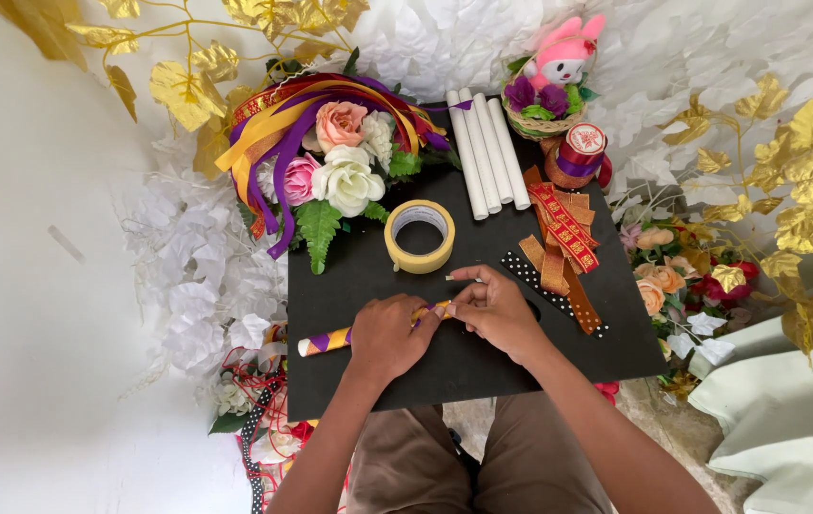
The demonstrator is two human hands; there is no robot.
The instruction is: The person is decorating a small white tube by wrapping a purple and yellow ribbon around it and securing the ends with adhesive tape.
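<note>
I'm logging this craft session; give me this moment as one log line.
left hand: holds ribbon-wrapped stick | right hand: pinches its end | surface: black board | nearby: tape roll

Left hand: I see my left hand (pixel 387 335) closed over the middle of a ribbon-wrapped stick (pixel 330 339), gold and purple, lying on the black board (pixel 483 366).
Right hand: my right hand (pixel 499 306) pinches the stick's right end, fingertips touching the left hand's.
Tape: a tan tape roll (pixel 420 236) lies flat just beyond the hands.
Far edge: four white tubes (pixel 489 152) side by side; flower bouquet with ribbons (pixel 330 157) to their left.
Right side: loose ribbon strips (pixel 561 249).
</note>
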